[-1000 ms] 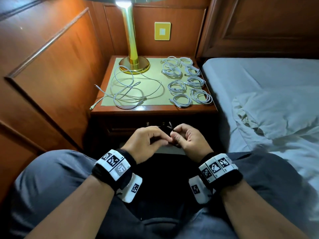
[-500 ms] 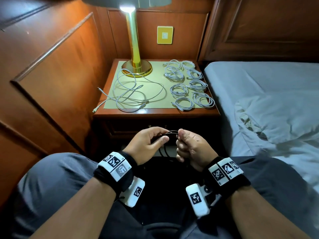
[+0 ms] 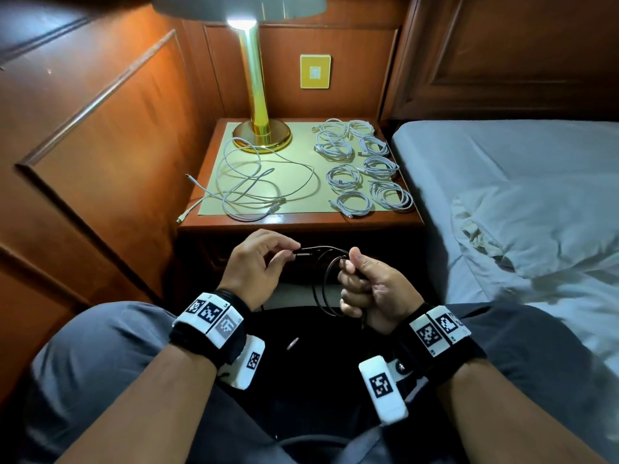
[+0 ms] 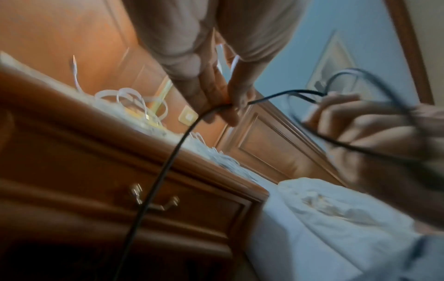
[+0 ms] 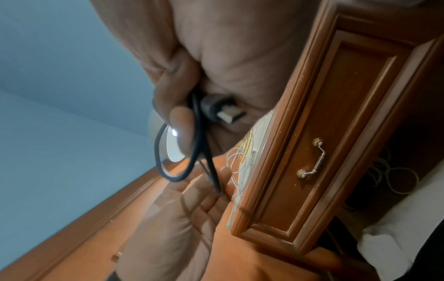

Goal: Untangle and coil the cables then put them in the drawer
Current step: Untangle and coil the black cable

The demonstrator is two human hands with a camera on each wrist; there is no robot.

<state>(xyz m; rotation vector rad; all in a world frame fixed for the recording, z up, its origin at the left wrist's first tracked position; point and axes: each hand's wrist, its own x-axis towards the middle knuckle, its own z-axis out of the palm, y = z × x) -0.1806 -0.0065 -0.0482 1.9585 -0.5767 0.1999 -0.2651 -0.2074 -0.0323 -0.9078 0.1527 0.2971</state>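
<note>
A thin black cable (image 3: 322, 279) hangs in loops in front of the nightstand, held between both hands. My left hand (image 3: 288, 254) pinches a straight stretch of it between thumb and fingertips. My right hand (image 3: 350, 266) grips the gathered loops in a fist, thumb up. The right wrist view shows the black loops (image 5: 192, 152) and a metal-tipped plug (image 5: 223, 111) against my palm. One strand drops from my left fingers (image 4: 223, 103) past the shut drawer (image 4: 192, 201). A loose white cable (image 3: 254, 189) and several coiled white cables (image 3: 363, 169) lie on the nightstand top.
A brass lamp (image 3: 259, 128) stands at the back of the nightstand (image 3: 301, 226). The drawer handle (image 5: 312, 157) faces me. A bed with a crumpled sheet (image 3: 519, 212) lies to the right, wood panelling to the left. My knees sit below the hands.
My hands have drawn apart and risen slightly. The black cable now shows as loops gathered in my right fist, with my left hand pinching a stretch further left.
</note>
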